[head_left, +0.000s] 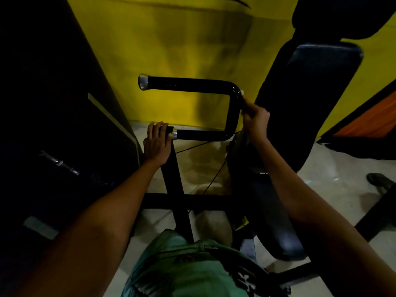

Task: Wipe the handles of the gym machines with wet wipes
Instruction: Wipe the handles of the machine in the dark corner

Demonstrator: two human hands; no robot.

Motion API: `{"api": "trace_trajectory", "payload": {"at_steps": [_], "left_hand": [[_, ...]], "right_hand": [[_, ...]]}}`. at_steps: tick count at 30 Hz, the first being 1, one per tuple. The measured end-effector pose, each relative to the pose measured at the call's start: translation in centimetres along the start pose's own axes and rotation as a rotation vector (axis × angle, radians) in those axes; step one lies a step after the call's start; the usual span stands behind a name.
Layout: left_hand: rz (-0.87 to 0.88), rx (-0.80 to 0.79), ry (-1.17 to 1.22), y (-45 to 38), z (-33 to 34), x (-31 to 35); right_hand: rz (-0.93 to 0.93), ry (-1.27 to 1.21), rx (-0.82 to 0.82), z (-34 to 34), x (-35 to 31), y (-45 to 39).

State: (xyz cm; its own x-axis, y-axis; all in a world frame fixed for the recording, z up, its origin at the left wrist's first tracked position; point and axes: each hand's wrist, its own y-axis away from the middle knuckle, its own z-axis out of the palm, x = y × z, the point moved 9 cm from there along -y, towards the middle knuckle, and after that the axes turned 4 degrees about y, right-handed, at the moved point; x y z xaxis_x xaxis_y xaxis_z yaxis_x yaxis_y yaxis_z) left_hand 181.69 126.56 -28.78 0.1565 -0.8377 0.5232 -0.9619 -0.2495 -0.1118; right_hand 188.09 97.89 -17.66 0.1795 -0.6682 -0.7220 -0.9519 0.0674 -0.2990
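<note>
A black U-shaped handle [232, 108] with two silver end caps was seen at the centre of the frame, in front of a yellow wall [171, 43]. Its upper bar ran from a silver cap at centre left to a bend at centre right, then dropped and turned back toward the left as a shorter lower bar.

The left hand [157, 144] was seen just left of centre, its fingers curled over the free end of the lower bar, beside the silver ring there. The right hand [255, 121] was found right of centre, closed against the upright part of the handle just below the upper bend. A small pale scrap, taken to be the wet wipe [243, 94], was pinched in its fingers and pressed to the bar; motion blur left its outline unclear.

A dark padded backrest [310, 99] was seen tilted at the right of the frame, just beside the right hand. A black machine frame [177, 189] stood below the handle on a pale tiled floor [334, 189]. A green shirt [182, 271] filled the bottom centre.
</note>
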Motion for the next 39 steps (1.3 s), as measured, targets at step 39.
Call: {"api": "trace_trajectory", "payload": {"at_steps": [39], "left_hand": [[0.19,-0.075,0.001,0.3,-0.5,-0.1]], "right_hand": [[1.217,-1.548,0.004,18.4,1.2,13.0]]}}
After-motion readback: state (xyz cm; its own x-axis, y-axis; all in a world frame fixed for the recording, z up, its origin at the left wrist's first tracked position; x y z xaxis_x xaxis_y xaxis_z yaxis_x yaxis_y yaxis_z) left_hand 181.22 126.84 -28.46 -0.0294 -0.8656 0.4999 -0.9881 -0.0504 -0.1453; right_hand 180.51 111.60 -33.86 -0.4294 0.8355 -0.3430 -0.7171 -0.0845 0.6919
